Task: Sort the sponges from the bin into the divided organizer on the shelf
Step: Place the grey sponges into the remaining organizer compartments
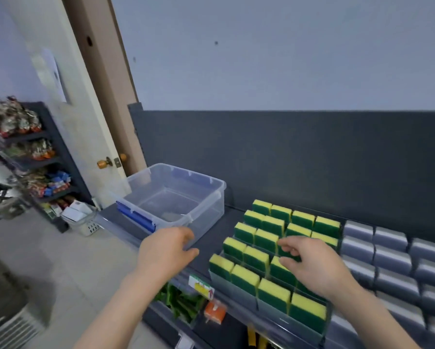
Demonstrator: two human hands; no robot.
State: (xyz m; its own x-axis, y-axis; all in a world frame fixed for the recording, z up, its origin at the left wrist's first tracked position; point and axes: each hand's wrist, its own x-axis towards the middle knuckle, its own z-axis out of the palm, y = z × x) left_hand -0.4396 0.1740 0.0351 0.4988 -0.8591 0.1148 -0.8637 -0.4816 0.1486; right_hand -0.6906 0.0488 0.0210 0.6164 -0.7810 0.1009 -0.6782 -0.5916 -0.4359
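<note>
The clear plastic bin (211, 187) with blue latches stands on the dark shelf at the left and looks empty. To its right, the divided organizer (239, 292) holds several yellow-and-green sponges (245, 277) standing in rows. My right hand (312, 263) is over the organizer's middle rows. Its thumb and fingertips pinch one sponge (288, 253) that stands in a slot, with the green side showing between them. My left hand (166, 250) hovers at the bin's near right corner, fingers loosely curled and holding nothing.
Grey packs (390, 258) fill the shelf right of the organizer. A lower shelf holds green packets (183, 303) and an orange box (215, 314). A snack rack (35, 157), a white basket (85, 222) and a door (103, 96) are at the left.
</note>
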